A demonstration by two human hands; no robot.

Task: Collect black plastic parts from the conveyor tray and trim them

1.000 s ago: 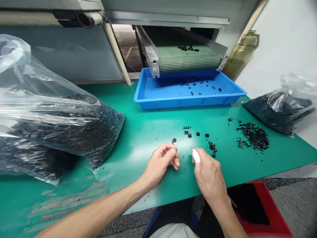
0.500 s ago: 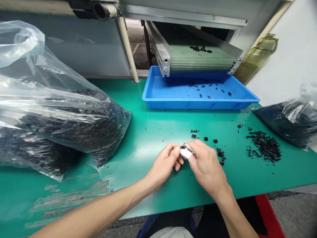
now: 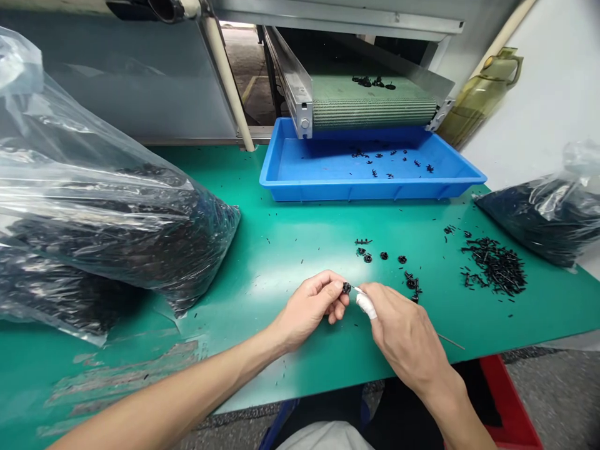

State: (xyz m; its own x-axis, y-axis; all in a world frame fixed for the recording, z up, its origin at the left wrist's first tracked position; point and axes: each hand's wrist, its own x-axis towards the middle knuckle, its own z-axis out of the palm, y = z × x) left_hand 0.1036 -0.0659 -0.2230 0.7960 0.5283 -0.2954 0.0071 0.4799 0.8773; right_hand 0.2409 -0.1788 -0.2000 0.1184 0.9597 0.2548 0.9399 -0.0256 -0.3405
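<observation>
My left hand (image 3: 315,307) pinches a small round black part (image 3: 346,287) between thumb and fingertips. My right hand (image 3: 398,325), with white wrapping (image 3: 366,305) on its thumb, is closed on a thin metal tool (image 3: 450,341); its tip meets the black part and its other end sticks out behind the hand. Several loose round black parts (image 3: 384,255) lie on the green table (image 3: 262,281) just beyond my hands. A small cluster of black parts (image 3: 412,284) lies beside my right hand.
Large clear bags of black pieces (image 3: 154,250) stand at left. A conveyor (image 3: 375,112) ends over a blue tray (image 3: 375,189) holding scattered parts. At right are a pile of black pieces (image 3: 499,265), another bag (image 3: 539,219) and a yellowish jug (image 3: 482,100). A red bin (image 3: 513,406) stands below the edge.
My right hand has moved a little right, away from my left, showing the black part and more of the tool. Another round part now shows beyond my hands. The view has shifted slightly.
</observation>
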